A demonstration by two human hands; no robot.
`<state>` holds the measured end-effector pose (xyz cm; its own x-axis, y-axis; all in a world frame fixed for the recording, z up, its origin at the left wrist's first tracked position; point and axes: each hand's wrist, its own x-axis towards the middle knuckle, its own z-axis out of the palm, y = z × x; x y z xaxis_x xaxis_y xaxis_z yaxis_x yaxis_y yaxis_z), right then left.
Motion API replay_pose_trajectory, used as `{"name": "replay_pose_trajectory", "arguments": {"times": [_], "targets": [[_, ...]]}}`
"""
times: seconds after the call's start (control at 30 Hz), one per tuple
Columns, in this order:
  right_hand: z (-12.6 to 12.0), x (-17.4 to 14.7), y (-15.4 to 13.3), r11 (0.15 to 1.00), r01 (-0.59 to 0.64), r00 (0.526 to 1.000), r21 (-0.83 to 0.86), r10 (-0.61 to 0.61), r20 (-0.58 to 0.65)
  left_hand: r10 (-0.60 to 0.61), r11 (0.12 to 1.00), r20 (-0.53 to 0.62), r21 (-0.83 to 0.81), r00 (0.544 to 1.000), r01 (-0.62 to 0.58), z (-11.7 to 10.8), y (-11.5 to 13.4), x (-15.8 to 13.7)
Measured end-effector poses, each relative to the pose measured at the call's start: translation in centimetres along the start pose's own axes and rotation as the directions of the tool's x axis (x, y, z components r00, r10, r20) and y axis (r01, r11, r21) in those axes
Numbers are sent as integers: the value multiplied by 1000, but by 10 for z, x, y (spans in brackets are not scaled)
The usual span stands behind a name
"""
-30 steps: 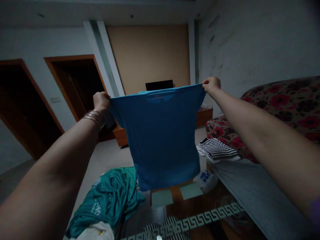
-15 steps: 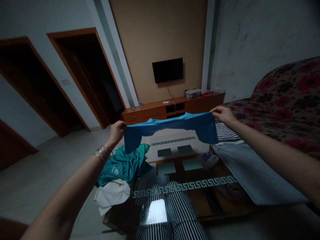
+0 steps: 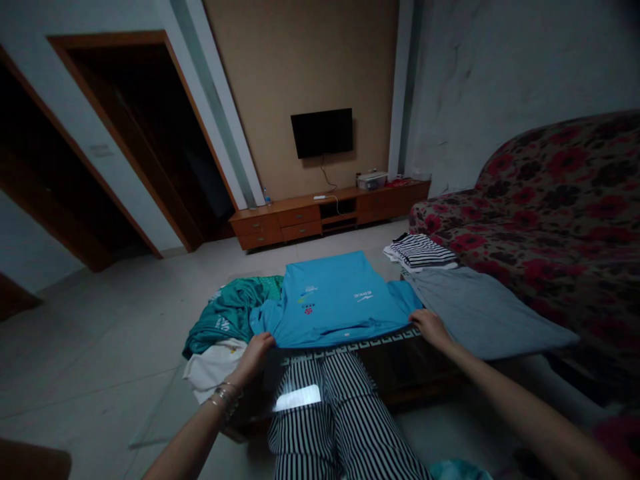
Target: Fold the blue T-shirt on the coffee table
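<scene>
Blue shirt (image 3: pixel 333 300) lies spread flat on the low table (image 3: pixel 400 373), printed side up, collar edge toward the person, long axis running away from them. Left hand (image 3: pixel 256 350) pinches the near-left shoulder corner, right hand (image 3: pixel 429 325) the near-right one, fingers closed on cloth. Both equally near. Teal garment (image 3: pixel 227 313) left of shirt, grey one (image 3: pixel 480 310) right.

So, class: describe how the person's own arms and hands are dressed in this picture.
Both forearms are bare, with no sleeves or gloves showing. The left hand has a stack of thin metal bangles at its wrist. The right hand shows no jewellery.
</scene>
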<state>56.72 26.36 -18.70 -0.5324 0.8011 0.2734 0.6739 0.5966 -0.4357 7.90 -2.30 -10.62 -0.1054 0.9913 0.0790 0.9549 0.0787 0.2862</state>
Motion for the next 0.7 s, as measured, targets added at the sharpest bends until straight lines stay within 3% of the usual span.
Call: {"name": "replay_pose_trajectory", "arguments": {"times": [0.47,0.7], "targets": [[-15,-97,3,984,102,994,-148,-108,-33,-78,994,-7,-79,997,78,39,27,-89],[-23,-129,2,987,109,993,-119,-114,-38,-65,976,-2,-209,998,63,57,20,-115]]}}
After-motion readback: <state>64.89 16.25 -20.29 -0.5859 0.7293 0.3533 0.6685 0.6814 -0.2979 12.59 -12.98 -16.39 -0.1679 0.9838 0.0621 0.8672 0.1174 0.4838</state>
